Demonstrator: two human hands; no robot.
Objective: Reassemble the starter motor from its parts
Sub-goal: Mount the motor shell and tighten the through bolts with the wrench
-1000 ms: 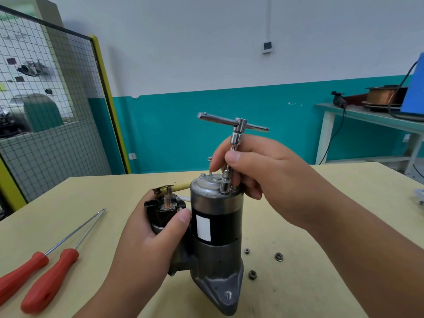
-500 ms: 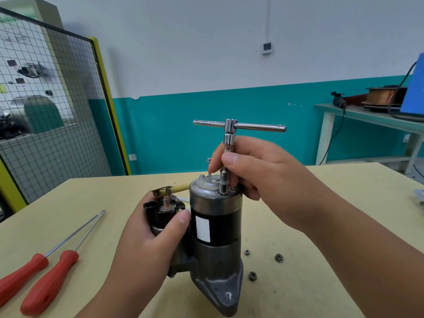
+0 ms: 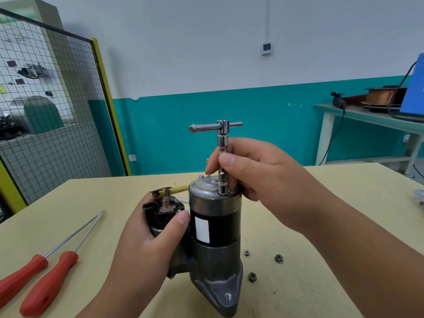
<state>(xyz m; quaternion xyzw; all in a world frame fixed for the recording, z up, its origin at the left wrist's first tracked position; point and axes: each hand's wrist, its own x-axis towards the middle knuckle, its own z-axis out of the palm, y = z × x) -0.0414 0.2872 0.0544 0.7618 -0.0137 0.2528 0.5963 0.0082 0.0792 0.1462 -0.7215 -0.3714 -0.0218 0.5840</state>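
Note:
The starter motor (image 3: pixel 215 228) stands upright on the yellow table (image 3: pixel 321 203), its silver end cap on top and its grey nose housing at the bottom. My left hand (image 3: pixel 146 246) grips the black solenoid (image 3: pixel 164 214) on the motor's left side. A chrome T-handle socket wrench (image 3: pixel 222 157) stands vertically with its socket on a bolt at the end cap's right edge. My right hand (image 3: pixel 259 173) pinches the wrench's shaft between thumb and fingers. Three loose nuts (image 3: pixel 278 258) lie on the table to the right of the motor's base.
Two red-handled screwdrivers (image 3: pixel 46 276) lie at the table's front left. A wire-mesh panel with a yellow frame (image 3: pixel 68 125) stands behind the table on the left. A green bench (image 3: pixel 367 118) with a copper wire spool stands at the back right.
The wrench's crossbar has turned between frames: its long end pointed right half a second ago and now points left toward me. Both hands stay in place on the wrench and the motor.

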